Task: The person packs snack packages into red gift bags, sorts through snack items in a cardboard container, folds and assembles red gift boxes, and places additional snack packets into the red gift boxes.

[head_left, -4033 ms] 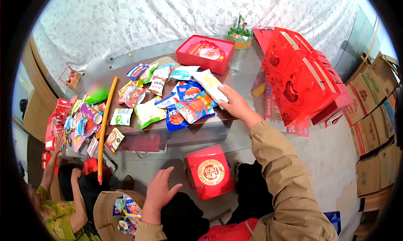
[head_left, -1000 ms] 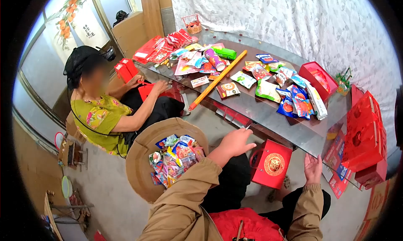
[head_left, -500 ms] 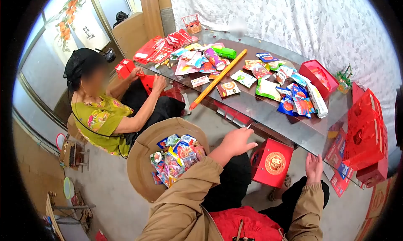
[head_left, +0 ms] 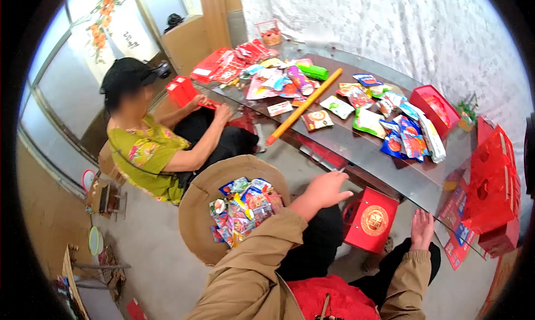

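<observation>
My left hand [head_left: 324, 193] is above my dark-clothed leg, fingers extended and thumb apart, between the cardboard tub [head_left: 195, 217] and the red box with a round gold emblem [head_left: 374, 221]. To the right of that box, my right hand [head_left: 422, 228] is palm up beside the table's front edge, its fingers loosely spread and nothing in it. Snack packets [head_left: 245, 207] fill part of the tub. On the table [head_left: 384, 167] lie more packets, including a green-and-white one [head_left: 369, 123], blue ones [head_left: 411, 136] and a long white one [head_left: 432, 138].
A co-worker in a floral top [head_left: 146, 153] sits at left, both hands on a red item [head_left: 207, 103]. An orange stick [head_left: 304, 107] crosses the table beside a snack pile [head_left: 278, 83]. An open red box [head_left: 436, 109] and red bags [head_left: 490, 181] are at right.
Compared with the oldest frame, the view has swung left, and my right hand has left the white packet and come down beside the table. Lately the scene has shifted slightly right; both hands keep their pose.
</observation>
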The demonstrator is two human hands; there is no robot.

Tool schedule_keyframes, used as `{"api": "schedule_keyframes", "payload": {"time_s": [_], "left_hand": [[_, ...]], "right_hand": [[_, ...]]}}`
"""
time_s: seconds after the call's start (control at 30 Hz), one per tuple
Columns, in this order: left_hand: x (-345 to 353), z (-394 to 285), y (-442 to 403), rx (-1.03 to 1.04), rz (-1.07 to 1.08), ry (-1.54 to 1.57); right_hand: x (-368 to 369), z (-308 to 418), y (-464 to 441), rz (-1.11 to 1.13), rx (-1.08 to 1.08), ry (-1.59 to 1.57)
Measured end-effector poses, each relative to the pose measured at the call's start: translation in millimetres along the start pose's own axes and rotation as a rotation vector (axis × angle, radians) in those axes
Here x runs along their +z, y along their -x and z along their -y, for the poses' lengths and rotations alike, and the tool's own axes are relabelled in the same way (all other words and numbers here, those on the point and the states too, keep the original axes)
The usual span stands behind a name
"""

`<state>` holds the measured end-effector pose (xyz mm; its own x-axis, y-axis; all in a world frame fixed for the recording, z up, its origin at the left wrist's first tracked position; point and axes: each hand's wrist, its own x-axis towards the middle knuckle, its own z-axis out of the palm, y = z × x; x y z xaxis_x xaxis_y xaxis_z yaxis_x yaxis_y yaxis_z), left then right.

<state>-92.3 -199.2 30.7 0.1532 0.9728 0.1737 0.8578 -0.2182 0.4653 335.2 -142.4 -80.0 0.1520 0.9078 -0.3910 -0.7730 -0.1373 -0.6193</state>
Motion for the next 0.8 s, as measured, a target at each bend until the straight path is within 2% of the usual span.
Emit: {"api": "schedule_keyframes", "payload": {"time_s": [0.17,0.4,0.5,0.7,0.8], "left_hand": [[-14.6,-9.8,4.1,-0.062,0.063,-0.001],[-23.4,-5.9,9.5,-0.094,0.061,0.001],[-25.0,-9.1,9.6,-0.084,0.049,-0.010],[-17.0,-12.8,7.2,-0.075,0.050,-0.008],[-12.5,-9.1,8.3,-0.058,0.022,-0.002]], "right_hand": [[-22.3,4.3,-39.5,0.201,0.058,-0.085],[-4.1,-5.8,-10.5,0.114,-0.035,-0.036],[4.7,-10.0,-13.8,0.036,0.000,-0.029],[-17.7,-8.5,-51.0,0.118,0.011,-0.101],[-1.4,-5.8,-28.8,0.136,0.023,-0.132]]}}
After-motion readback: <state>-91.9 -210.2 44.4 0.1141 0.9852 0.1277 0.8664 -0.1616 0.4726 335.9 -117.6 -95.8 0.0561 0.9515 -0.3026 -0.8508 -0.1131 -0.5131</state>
